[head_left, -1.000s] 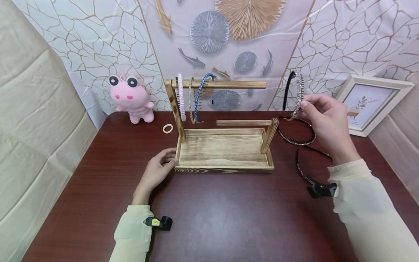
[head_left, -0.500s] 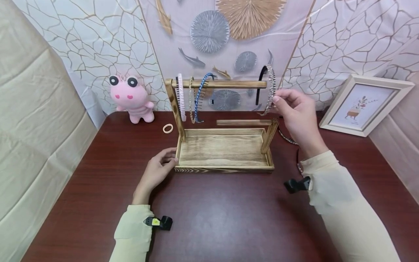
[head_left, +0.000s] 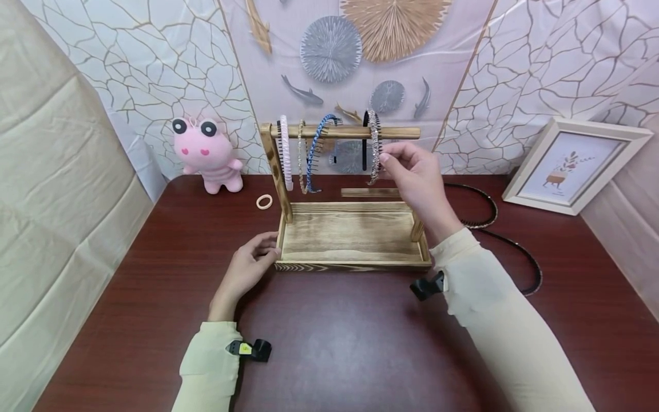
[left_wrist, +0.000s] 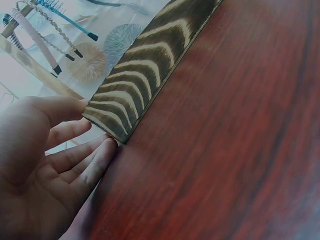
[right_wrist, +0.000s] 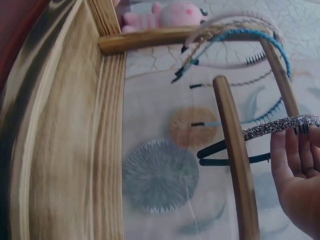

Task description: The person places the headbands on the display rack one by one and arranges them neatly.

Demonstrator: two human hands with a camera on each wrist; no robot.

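My right hand [head_left: 419,177] pinches the side of a silver glittery headband [head_left: 374,149], whose arch sits over the upper bar of the wooden headband stand [head_left: 352,265]. In the right wrist view, its dark tips hang past the stand's lower bar [right_wrist: 232,145]. A pale pink headband [head_left: 285,153], a thin gold braided headband [head_left: 301,157] and a blue one [head_left: 310,157] hang toward the bar's left end. My left hand [head_left: 247,266] holds the left end of the stand's tray, with thumb and fingertips at its front corner [left_wrist: 112,120].
Right of the stand, two dark headbands lie on the table: one behind [head_left: 493,206], one nearer [head_left: 535,269], both partly hidden by the right arm. A wooden ring [head_left: 264,202] and a pink plush toy [head_left: 206,151] are at the left. A picture frame [head_left: 576,166] stands back right.
My right hand has carried the silver headband leftward, from beyond the bar's free right end to a place along the upper bar. The left hand has stayed at the tray.
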